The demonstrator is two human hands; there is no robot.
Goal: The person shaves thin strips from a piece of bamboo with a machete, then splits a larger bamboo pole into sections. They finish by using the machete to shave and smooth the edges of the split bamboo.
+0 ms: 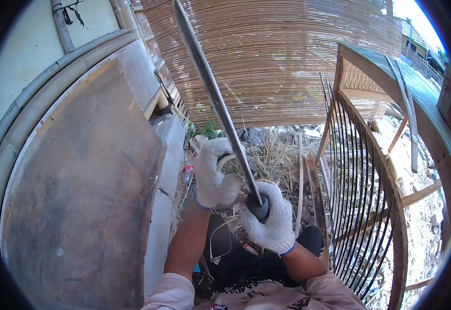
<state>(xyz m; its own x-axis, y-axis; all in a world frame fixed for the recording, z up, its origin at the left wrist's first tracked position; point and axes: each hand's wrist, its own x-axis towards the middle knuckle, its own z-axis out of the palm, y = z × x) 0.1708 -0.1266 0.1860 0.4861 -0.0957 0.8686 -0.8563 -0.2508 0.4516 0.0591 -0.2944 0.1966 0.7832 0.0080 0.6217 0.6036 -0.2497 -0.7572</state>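
1 long blade [210, 82], upper end cut off; right hand [271, 219] clamped on dark handle [257, 207]; left hand [212, 175] fingers curled, can't tell on what.

The single view comes from a camera worn on the person's head, facing forward and steeply down past the shirt [256, 298]. Its wide, curved picture has dark rounded edges. The gloved left hand [212, 173] and gloved right hand [271, 219] lie near the middle, close to the lens, with the long blade [210, 85] reaching the top edge. The slatted screen [267, 62] stands farther off, ahead; the brown panel [80, 175] fills the left side, the barred wooden frame [399, 227] the right.
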